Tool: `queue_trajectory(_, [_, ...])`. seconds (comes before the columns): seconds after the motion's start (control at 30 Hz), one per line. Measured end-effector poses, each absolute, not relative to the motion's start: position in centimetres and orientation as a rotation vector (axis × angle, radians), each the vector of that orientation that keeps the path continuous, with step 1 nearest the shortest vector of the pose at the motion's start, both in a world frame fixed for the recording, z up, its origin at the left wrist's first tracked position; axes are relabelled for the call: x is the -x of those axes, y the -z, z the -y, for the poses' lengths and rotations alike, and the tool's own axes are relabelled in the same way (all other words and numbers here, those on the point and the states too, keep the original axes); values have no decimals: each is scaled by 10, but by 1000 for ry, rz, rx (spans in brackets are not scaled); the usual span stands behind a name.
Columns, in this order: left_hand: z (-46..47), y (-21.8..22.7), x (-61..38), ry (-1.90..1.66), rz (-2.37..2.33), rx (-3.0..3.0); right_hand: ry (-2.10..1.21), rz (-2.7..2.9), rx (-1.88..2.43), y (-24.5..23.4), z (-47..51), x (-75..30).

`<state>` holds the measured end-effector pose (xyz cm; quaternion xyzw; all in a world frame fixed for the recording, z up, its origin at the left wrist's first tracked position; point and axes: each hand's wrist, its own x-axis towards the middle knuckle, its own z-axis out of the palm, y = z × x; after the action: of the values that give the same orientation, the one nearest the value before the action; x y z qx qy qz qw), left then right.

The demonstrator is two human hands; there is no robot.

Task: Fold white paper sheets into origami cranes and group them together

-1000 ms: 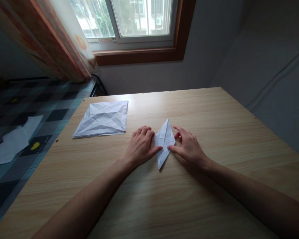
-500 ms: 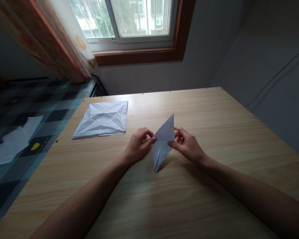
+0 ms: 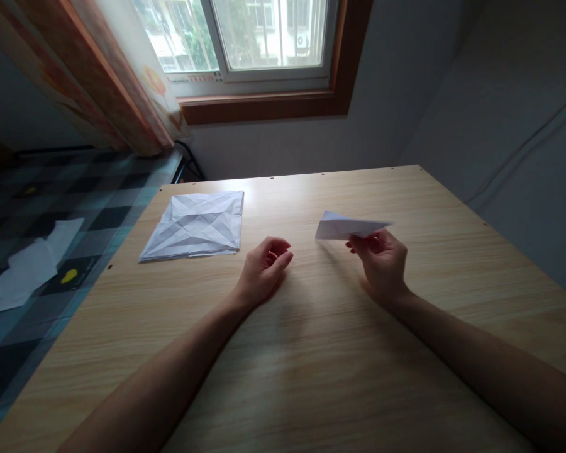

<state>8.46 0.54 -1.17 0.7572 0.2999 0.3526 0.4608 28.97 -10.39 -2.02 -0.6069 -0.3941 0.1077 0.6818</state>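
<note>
A folded white paper [image 3: 342, 226] is pinched between the thumb and fingers of my right hand [image 3: 384, 258]. It is held tilted above the table, its narrow point to the right and its wider end to the left. My left hand [image 3: 264, 267] rests near the middle of the table, fingers loosely curled and thumb a little apart, with nothing between them. To its upper left lies a flat stack of creased white paper sheets [image 3: 198, 223], apart from both hands.
The wooden table [image 3: 283, 377] has its far edge below a window [image 3: 268, 38]. On the left is a checked cloth [image 3: 136, 182] with torn white paper [image 3: 28, 270] on it. A curtain [image 3: 99, 75] hangs at the upper left.
My left hand has let go of the folded paper. The right hand has carried it up and to the right, turning it from upright to nearly sideways. The stack has not moved.
</note>
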Motion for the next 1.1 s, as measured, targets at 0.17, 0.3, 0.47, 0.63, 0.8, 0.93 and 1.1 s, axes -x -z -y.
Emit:
queue_trajectory(0.17, [-2, 9, -84, -909, -712, -2135, -26, 1446, 1425, 25, 110, -291])
queue_trajectory(0.3, [0, 11, -84, -897, -637, -2429, -95, 1683, 1452, 30, 109, -292])
queue_trajectory(0.47, [2, 16, -84, -697, -533, -2760, -128, 1786, 1512, 31, 108, -293])
queue_trajectory(0.63, [2, 17, -85, -677, -525, -2836, -126, 1790, 1609, 29, 108, -292])
queue_trajectory(0.8, [0, 19, -86, -706, -551, -2815, -68, 1733, 1837, 28, 104, -291])
queue_trajectory(0.93, [0, 20, -86, -716, -595, -2785, -92, 1789, 1884, 28, 104, -290])
queue_trajectory(1.1, [0, 16, -87, -681, -796, -2738, -146, 1795, 1826, 28, 103, -291])
